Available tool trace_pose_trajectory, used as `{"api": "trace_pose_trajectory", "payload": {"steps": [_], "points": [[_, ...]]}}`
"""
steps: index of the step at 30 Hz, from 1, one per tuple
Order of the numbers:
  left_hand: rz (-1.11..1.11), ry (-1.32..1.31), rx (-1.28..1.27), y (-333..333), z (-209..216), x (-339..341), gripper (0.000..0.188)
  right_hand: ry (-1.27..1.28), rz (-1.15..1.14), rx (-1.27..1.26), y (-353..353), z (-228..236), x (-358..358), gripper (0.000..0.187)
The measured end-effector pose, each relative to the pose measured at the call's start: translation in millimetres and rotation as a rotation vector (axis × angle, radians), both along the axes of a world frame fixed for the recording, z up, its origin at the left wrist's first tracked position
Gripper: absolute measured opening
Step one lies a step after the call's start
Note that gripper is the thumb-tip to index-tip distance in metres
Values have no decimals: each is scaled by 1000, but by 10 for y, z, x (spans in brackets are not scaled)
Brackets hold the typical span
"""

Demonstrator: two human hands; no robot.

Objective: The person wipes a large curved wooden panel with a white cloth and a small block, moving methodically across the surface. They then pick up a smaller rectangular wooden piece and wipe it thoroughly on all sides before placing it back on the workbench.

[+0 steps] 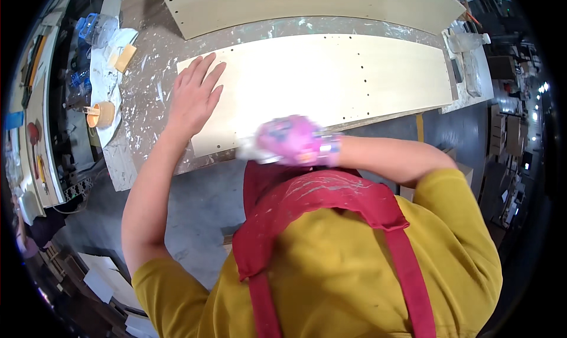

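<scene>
A pale wooden panel (283, 84) with small dark holes near its ends lies across the worktable. My bare left hand (194, 98) rests flat on its left end, fingers stretched out and a little apart. At the panel's near edge, in front of my apron, is my right hand (289, 140) in a pink and purple patterned glove, smeared by motion. It seems closed around a whitish-grey thing (257, 150), too blurred to name. The right fingers cannot be told apart.
Another drilled panel (295, 4) lies at the back of the paint-spotted worktable (150, 48). On the left stand a round tan container (101, 114), a small yellowish block (125, 58) and a clear jug with blue parts (97, 29). A clear bottle (468, 41) lies at the far right.
</scene>
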State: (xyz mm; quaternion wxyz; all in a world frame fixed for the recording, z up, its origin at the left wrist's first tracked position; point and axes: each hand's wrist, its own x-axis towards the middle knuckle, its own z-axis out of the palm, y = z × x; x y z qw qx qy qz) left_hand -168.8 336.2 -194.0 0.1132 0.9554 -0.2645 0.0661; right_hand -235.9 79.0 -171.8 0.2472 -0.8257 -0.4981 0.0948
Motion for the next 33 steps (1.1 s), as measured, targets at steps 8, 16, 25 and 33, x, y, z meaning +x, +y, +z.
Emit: {"api": "trace_pose_trajectory", "payload": {"steps": [8, 16, 25, 33], "points": [[0, -2, 24, -94, 9, 37, 45, -5, -45, 50, 41, -118, -51, 30], [-35, 16, 70, -98, 80, 19, 46, 734, -567, 28, -596, -297, -202, 34], [-19, -23, 27, -148, 126, 220, 42, 28, -934, -237, -3012, 753, -369, 28], [-24, -47, -51, -226, 29, 330, 42, -6, -339, -351, -1269, 120, 15, 39]]}}
